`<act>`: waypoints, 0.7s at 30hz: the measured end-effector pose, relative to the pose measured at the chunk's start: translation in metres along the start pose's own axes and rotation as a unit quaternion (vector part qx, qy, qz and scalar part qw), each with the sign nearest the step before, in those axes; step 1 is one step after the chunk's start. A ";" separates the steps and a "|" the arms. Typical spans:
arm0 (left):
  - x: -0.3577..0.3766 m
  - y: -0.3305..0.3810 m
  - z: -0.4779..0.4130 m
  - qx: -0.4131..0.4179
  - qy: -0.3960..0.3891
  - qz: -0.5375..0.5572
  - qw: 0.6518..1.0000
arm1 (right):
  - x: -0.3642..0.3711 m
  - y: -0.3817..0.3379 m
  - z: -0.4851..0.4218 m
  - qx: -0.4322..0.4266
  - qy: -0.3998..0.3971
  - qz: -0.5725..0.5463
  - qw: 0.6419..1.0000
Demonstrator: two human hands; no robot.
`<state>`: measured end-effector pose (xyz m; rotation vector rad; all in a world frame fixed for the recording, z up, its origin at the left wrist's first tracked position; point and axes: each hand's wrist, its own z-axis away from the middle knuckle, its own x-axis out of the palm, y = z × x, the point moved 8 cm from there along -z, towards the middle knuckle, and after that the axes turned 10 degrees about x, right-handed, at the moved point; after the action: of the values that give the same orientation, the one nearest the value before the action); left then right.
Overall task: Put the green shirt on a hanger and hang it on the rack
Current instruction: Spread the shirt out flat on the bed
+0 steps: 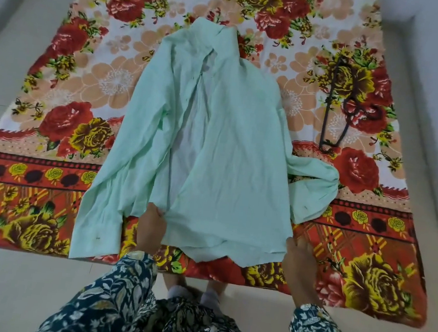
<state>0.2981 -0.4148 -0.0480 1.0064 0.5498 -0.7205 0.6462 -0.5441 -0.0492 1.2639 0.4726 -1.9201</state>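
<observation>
A pale green long-sleeved shirt (222,144) lies spread on a floral sheet (64,111), collar away from me, front placket partly open. One sleeve runs down the left side; the other is folded over at the right. My left hand (151,229) pinches the shirt's bottom hem left of centre. At the hem's right corner, my right hand (300,263) grips the cloth. A dark hanger (338,108) lies flat on the sheet to the right of the shirt, apart from it. No rack is in view.
The sheet covers a pale tiled floor (5,286), bare around it, with white walls at the far corners. My feet in white socks (193,294) stand at the sheet's near edge, under the shirt's hem.
</observation>
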 end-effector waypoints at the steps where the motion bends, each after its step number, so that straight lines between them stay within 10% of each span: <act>1: -0.002 -0.002 0.000 0.006 -0.002 0.001 1.000 | -0.001 -0.002 0.001 0.002 -0.018 0.009 1.000; 9: -0.059 -0.001 -0.004 0.046 0.097 -0.074 0.991 | -0.035 -0.081 0.014 -0.017 -0.093 -0.214 0.972; 16: -0.108 -0.074 -0.010 -0.137 0.158 -0.126 0.970 | -0.021 -0.203 0.043 0.004 -0.354 -0.454 0.818; 21: -0.113 -0.145 -0.016 -0.214 0.041 -0.075 0.973 | -0.001 -0.275 0.058 0.003 -0.384 -0.419 0.823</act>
<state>0.1131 -0.4182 -0.0558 0.5972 0.8204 -0.6589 0.4003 -0.4087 -0.0512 0.1262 0.6313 -2.9271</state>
